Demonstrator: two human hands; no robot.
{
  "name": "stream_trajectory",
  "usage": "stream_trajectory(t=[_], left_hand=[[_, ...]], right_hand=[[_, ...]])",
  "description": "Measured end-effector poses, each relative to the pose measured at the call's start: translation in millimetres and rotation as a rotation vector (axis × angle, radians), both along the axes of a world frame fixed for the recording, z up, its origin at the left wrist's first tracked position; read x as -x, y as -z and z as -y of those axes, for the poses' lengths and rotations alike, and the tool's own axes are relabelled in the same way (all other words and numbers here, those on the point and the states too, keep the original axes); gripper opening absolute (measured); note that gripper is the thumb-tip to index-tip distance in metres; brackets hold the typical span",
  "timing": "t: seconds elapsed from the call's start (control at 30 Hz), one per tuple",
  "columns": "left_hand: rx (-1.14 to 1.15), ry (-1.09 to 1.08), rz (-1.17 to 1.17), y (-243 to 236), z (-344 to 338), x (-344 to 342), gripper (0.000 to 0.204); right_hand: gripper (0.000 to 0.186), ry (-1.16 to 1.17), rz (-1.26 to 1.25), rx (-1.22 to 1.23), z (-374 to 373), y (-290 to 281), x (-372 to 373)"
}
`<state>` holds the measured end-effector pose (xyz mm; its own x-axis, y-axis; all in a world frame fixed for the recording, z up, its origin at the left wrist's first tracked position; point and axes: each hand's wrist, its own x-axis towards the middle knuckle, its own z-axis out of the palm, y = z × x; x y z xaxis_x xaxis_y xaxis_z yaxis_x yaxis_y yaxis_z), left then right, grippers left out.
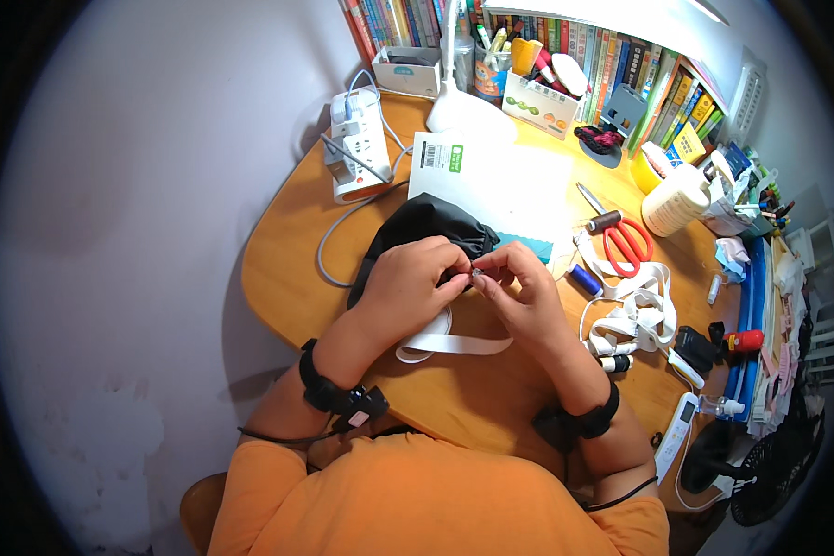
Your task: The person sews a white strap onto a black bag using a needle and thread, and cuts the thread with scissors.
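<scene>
Over the near middle of the desk, my left hand (408,283) and my right hand (533,301) meet fingertip to fingertip. Both are closed in a pinch around a tiny shiny piece (476,273), too small to name. Black cloth (426,221) lies bunched behind and under my left hand, its gathered edge reaching the fingertips. A flat white elastic band (459,346) curls on the desk below my hands. Teal cloth (535,248) shows just behind my right fingers. Whether either pinch also holds the black cloth is hidden by the fingers.
Red-handled scissors (628,246), a dark thread spool (604,221), a blue spool (585,280) and tangled white elastic (641,315) lie to the right. A power strip (360,153) with cables sits back left. The lamp base (468,116) stands behind a white sheet (500,190).
</scene>
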<state>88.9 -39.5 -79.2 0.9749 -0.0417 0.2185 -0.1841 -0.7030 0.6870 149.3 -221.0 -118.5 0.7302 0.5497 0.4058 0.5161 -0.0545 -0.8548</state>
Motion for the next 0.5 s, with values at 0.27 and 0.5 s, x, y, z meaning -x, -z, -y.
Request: stream_trajectory(t=[0.27,0.5], left_hand=[[0.058,0.172,-0.293,0.6,-9.9,-42.3,0.014],[0.551,0.133,-0.462,18.7,-5.4,-54.6,0.009]], right_hand=[[0.014,0.050,-0.435,-0.113,12.3,26.8,-7.8],[0.020,0.044,-0.548,-0.027,16.1,7.2,-4.5]])
